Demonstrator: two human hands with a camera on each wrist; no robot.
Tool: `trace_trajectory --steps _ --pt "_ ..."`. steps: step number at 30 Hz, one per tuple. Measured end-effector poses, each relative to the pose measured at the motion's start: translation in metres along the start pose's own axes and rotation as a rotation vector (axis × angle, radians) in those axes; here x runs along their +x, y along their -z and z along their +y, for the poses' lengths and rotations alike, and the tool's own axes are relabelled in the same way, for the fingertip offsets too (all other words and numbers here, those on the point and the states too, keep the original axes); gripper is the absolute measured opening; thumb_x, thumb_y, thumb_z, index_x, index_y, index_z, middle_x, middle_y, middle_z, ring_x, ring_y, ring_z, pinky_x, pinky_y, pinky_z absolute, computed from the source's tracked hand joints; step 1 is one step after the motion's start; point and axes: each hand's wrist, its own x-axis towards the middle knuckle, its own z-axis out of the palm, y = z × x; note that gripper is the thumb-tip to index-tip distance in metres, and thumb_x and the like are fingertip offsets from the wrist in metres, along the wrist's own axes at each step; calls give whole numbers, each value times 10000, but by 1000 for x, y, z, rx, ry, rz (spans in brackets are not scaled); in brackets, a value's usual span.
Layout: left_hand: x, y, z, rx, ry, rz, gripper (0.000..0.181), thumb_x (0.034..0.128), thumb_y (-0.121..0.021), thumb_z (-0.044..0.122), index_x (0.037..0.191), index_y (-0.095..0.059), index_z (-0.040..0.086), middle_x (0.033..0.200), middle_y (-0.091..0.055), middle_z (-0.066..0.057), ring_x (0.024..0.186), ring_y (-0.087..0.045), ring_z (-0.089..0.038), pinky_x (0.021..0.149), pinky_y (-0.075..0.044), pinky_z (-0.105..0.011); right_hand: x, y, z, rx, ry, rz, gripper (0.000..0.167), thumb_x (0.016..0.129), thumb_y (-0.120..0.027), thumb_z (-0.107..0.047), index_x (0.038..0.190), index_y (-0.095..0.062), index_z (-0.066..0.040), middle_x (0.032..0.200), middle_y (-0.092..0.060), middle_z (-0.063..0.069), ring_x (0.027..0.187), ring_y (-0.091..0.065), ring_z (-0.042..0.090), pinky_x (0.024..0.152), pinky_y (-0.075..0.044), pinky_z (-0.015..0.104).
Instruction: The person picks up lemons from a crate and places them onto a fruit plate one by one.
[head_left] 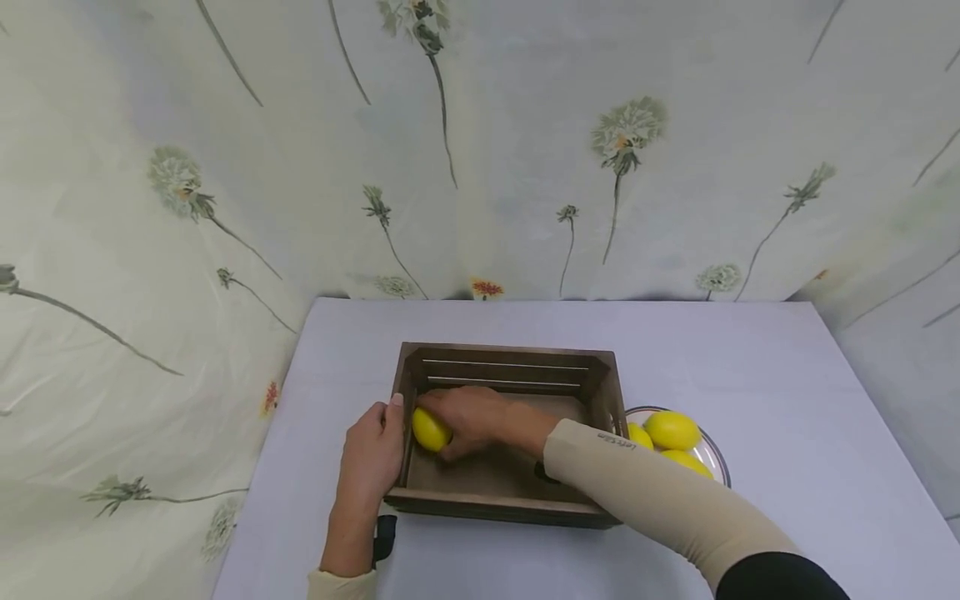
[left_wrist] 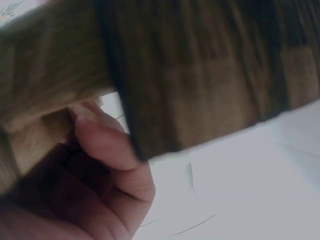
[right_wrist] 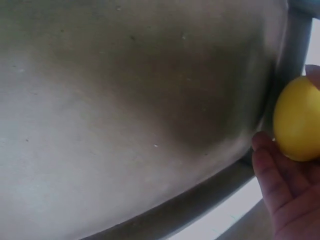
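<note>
A brown slatted wooden crate (head_left: 495, 506) stands on the white-covered table. At its left end, my left hand (head_left: 372, 454) grips the side wall, thumb up by the rim. The left wrist view shows the fingers of that hand (left_wrist: 115, 170) curled under a wooden slat of the crate (left_wrist: 210, 90). Inside the crate, near its left wall, my right hand (head_left: 476, 421) holds a yellow lemon (head_left: 431, 430). In the right wrist view the lemon (right_wrist: 297, 120) sits between thumb and fingers, close to the crate's wall; part of it is cut off by the frame.
Right of the crate, a dark-rimmed plate (head_left: 722, 468) carries more lemons (head_left: 672, 431), partly hidden by the right forearm and the crate. A white cloth (head_left: 795, 433) covers the table. Behind it hangs a flower-printed curtain (head_left: 517, 150).
</note>
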Motion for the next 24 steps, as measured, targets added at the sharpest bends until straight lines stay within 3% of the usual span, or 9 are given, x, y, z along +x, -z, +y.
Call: trace_trajectory --steps 16,24 --pt "-1 0 2 3 7 1 570 1107 -375 560 941 -613 69 722 -475 -55 641 -475 -219 559 -396 -336 -9 25 -1 -28 62 29 771 808 -858 -376 1454 -545 -96 1186 -668 0 926 -595 119 856 -545 302" --pt "-1 0 2 -6 12 -1 567 1107 -378 557 916 -589 67 711 -448 -58 614 -444 -218 541 -375 -328 -18 41 -6 -39 60 28 773 819 -850 -379 1473 -532 -117 1263 -668 1 948 -604 130 889 -549 321"
